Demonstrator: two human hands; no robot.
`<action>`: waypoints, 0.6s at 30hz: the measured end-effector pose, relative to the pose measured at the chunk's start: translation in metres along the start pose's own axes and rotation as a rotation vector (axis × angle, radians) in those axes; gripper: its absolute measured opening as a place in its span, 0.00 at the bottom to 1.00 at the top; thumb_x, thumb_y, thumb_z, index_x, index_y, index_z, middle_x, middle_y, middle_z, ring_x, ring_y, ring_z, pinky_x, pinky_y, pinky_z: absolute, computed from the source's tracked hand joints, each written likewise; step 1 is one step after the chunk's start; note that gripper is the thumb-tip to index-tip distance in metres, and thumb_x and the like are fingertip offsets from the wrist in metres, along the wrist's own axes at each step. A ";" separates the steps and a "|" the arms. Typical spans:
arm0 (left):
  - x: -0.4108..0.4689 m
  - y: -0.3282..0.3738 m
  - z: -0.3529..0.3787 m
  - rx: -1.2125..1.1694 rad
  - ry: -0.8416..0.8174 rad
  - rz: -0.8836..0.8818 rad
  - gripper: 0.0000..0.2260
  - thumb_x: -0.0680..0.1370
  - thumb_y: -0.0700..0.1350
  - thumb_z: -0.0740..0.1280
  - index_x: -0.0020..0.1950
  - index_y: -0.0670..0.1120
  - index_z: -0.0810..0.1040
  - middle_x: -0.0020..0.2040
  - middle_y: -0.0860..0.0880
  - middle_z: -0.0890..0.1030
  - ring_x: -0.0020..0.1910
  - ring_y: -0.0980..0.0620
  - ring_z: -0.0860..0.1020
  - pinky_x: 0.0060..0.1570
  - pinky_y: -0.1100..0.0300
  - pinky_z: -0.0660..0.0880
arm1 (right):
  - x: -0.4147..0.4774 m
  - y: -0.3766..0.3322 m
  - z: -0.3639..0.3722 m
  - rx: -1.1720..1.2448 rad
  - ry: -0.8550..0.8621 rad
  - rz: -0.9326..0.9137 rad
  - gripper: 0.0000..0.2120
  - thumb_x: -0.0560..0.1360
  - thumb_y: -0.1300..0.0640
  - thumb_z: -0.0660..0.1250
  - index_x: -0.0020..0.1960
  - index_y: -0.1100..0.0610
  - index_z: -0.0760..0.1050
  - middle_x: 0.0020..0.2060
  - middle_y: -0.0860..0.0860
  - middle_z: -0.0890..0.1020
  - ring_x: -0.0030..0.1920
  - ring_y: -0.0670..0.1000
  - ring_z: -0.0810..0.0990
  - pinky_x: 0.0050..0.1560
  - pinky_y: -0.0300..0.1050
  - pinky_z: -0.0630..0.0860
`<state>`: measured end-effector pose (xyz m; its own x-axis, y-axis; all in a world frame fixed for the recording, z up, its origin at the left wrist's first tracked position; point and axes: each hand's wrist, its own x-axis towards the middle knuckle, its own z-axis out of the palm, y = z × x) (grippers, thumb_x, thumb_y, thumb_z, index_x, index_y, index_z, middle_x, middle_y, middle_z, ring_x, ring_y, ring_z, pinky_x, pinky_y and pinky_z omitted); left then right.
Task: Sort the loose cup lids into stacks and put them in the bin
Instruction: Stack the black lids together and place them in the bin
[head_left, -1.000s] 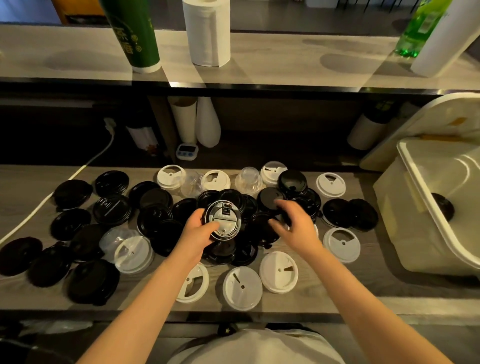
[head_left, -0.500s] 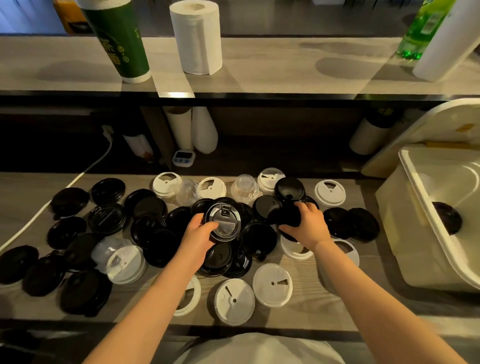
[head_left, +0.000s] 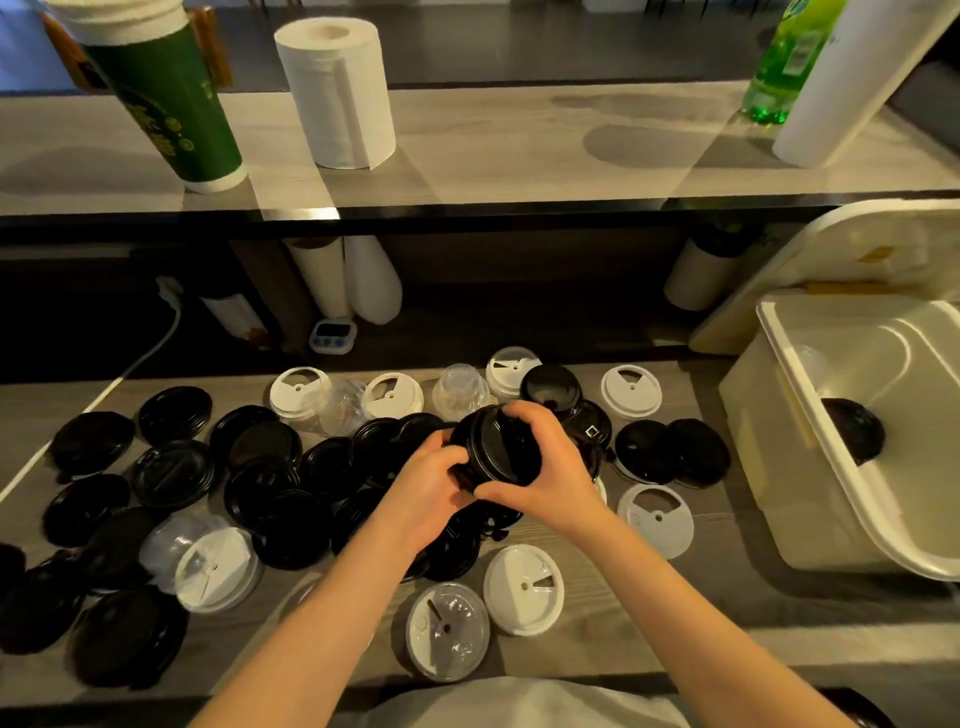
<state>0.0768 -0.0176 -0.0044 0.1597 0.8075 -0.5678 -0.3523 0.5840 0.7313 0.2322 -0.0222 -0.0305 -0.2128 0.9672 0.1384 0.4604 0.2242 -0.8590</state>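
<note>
The person stands at the worktop (head_left: 618, 618) with both hands raised a little over the heap of loose lids, well to the left of the white bin (head_left: 779, 415). The left hand (head_left: 431, 483) and the right hand (head_left: 550, 467) meet round a short stack of black lids (head_left: 493, 452), tilted on its side. The left fingers curl against its near edge, while the right fingers (head_left: 524, 415) wrap over the top with the thumb underneath, so both hands are grasping it. Further from the bin, black lids (head_left: 171, 470) lie scattered and overlapping across the worktop, with a few clear ones among them. Closer to the bin, just off its near-left corner, a white lid (head_left: 660, 519) lies flat, and another white lid (head_left: 523, 590) and a clear lid (head_left: 448, 630) sit near the worktop's front edge. Inside the bin a single black lid (head_left: 852, 436) leans against its left wall. On the shelf above and left of the bin stand a paper towel roll (head_left: 337, 93) and a green sleeve of cups (head_left: 166, 98).
</note>
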 end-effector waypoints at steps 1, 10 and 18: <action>-0.001 0.000 -0.001 -0.039 -0.026 -0.013 0.13 0.78 0.36 0.55 0.60 0.42 0.72 0.48 0.43 0.80 0.45 0.47 0.79 0.36 0.57 0.75 | 0.000 -0.001 0.000 -0.024 -0.015 -0.002 0.38 0.61 0.46 0.79 0.66 0.48 0.65 0.63 0.41 0.68 0.64 0.38 0.68 0.62 0.28 0.64; -0.007 -0.001 -0.006 0.043 -0.088 0.032 0.15 0.78 0.33 0.57 0.63 0.42 0.71 0.57 0.38 0.78 0.55 0.43 0.79 0.51 0.48 0.78 | -0.008 0.001 0.008 -0.334 -0.078 -0.151 0.37 0.63 0.35 0.71 0.66 0.50 0.66 0.74 0.47 0.62 0.71 0.51 0.64 0.60 0.46 0.70; 0.010 -0.001 -0.016 0.190 0.087 0.080 0.17 0.76 0.31 0.59 0.64 0.42 0.69 0.56 0.41 0.77 0.54 0.45 0.78 0.54 0.47 0.76 | -0.029 0.022 0.003 -0.284 -0.048 -0.048 0.26 0.71 0.38 0.63 0.65 0.49 0.72 0.72 0.47 0.65 0.68 0.47 0.69 0.60 0.41 0.70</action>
<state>0.0634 -0.0116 -0.0167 0.0556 0.8465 -0.5294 -0.1792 0.5301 0.8288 0.2458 -0.0458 -0.0551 -0.2773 0.9495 0.1466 0.6704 0.3005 -0.6784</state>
